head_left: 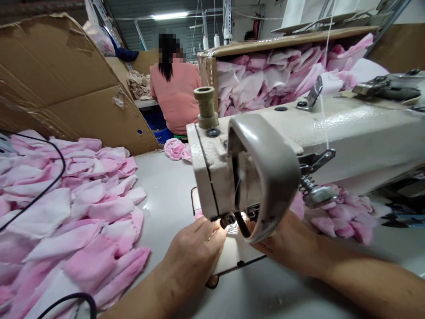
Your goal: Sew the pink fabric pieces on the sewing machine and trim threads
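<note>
My left hand (195, 250) is beside the needle area of a white sewing machine (209, 177), its fingers bent and pinched together. A small edge of pink plush fabric (198, 214) shows just behind these fingers, and most of it is hidden by the hand and the machine head. On the other side of the needle, my right hand (287, 243) reaches in low over the plate. The grey lever guard (279, 177) covers its fingertips, so its hold is hidden. Between the hands lies the pale needle plate (230, 254), lit by a small lamp.
Pink and white plush pieces (89, 204) are heaped on the left of the table (159, 186). More plush pieces (345, 217) lie behind the machine arm. A stuffed cardboard box (207, 66) stands behind. A person in a pink shirt (175, 97) sits farther back. Black cable (61, 168) crosses the left.
</note>
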